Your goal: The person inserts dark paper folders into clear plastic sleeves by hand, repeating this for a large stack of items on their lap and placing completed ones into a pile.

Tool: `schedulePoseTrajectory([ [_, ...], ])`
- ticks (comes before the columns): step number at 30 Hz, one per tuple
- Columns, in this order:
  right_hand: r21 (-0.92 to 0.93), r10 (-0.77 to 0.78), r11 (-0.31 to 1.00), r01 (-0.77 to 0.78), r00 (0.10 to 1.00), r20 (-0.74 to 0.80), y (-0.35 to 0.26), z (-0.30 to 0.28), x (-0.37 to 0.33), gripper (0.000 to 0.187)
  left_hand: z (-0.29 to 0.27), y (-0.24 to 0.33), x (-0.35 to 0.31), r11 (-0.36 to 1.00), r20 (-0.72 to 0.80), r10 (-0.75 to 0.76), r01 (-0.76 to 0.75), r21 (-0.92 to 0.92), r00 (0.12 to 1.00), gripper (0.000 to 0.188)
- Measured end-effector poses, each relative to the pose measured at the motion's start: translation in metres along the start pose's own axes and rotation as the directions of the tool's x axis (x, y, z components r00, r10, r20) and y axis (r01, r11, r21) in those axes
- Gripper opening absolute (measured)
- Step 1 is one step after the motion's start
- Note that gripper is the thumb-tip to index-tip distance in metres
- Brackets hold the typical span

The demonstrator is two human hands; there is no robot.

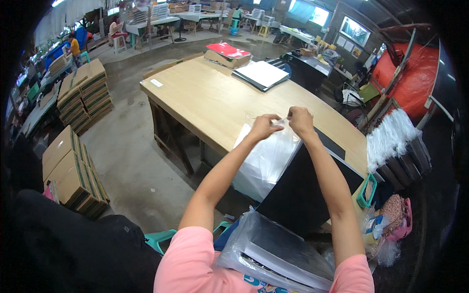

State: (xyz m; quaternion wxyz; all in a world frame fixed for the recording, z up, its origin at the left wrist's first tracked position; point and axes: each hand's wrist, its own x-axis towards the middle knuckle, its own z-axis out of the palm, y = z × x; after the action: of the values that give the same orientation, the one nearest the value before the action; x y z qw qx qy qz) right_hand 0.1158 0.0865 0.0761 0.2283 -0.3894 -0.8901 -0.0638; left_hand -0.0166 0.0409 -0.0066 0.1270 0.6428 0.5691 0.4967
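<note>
Both arms reach out over the wooden table. My left hand [266, 127] pinches the upper edge of a clear plastic bag [273, 156] with its fingertips. Close beside it, my right hand [301, 121] grips the same edge between thumb and fingers. The bag hangs down over the table's near edge, whitish and see-through. Under my right forearm is a large flat black sheet or folder [307, 188], tilted over the table edge. On my lap lies a black folder-like thing with white edges, wrapped in clear plastic [281, 246].
On the table [195, 102] sit a white sheet on a dark folder [264, 74] and a box with a red top [227, 52]. Cardboard cartons [73, 171] are stacked left. Plastic-wrapped dark items [393, 141] and a green basket [367, 190] are right. People sit far back.
</note>
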Motion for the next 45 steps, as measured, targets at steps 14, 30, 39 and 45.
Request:
schedulePoseTrajectory([
  [14, 0.727, -0.552, 0.498, -0.472, 0.474, 0.686, -0.002, -0.026, -0.018, 0.018, -0.101, 0.057, -0.032, 0.627, 0.756, 0.411, 0.444, -0.64, 0.51, 0.034],
  [30, 0.869, -0.69, 0.441, -0.227, 0.533, 0.489, 0.04, -0.173, -0.249, 0.029, -0.086, 0.149, -0.16, 0.351, 0.525, 0.537, 0.391, -0.851, 0.66, 0.035],
  [39, 0.891, -0.033, -0.323, -0.318, 0.945, 0.326, 0.043, -0.15, -0.33, 0.022, -0.059, 0.163, -0.16, -0.386, 0.245, 0.549, 0.502, -0.774, 0.799, 0.045],
  [45, 0.954, 0.605, 0.178, -0.242, 0.791, 0.088, 0.133, -0.111, -0.358, 0.011, -0.008, 0.122, -0.116, 0.994, 0.251, 0.063, -0.036, -0.107, 0.966, 0.034],
])
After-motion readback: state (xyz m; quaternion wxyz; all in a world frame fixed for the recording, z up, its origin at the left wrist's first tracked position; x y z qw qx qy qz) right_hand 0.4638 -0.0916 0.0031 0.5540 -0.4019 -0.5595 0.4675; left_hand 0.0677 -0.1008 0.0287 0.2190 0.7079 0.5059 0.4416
